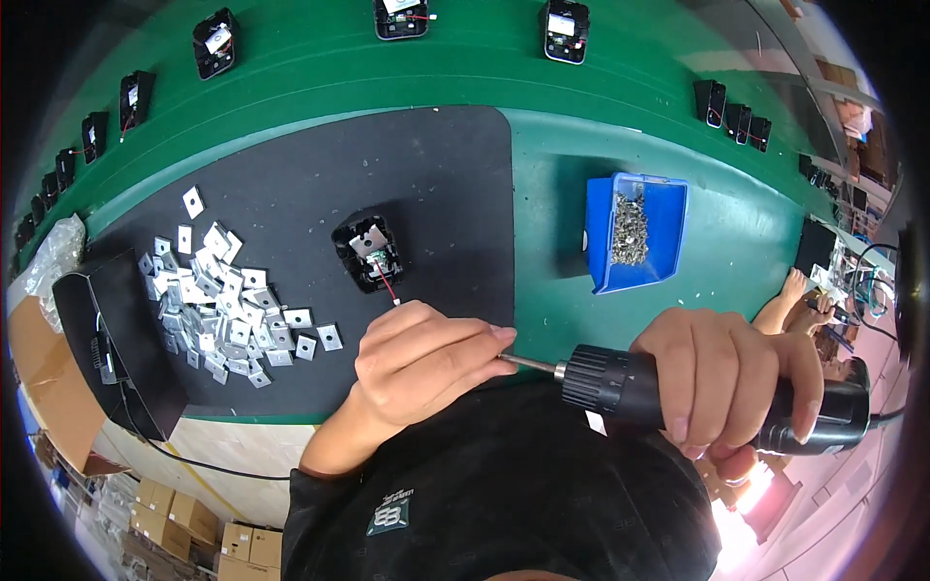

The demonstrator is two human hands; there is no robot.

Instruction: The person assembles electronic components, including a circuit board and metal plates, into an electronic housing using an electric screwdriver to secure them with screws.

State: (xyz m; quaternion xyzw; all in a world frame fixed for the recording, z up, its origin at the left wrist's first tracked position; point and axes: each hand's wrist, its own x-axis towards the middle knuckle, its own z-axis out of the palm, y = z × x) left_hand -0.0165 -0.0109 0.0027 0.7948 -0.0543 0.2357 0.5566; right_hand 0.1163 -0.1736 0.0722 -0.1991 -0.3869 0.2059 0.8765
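My right hand is wrapped round a black electric screwdriver, held level with its bit pointing left. At the bit's tip, the fingers of my left hand are pinched together; whatever small piece they may hold there is hidden. Just beyond my left hand, a black plastic housing lies open on the dark mat, with a metal plate, a small circuit board and a red wire showing. Left of it spreads a heap of square metal plates with holes. A blue bin of small screws stands to the right.
Several similar black housings stand along the green strip at the back. A black box with a cable sits at the left, beside a clear plastic bag and a carton. Another person's hands show at far right.
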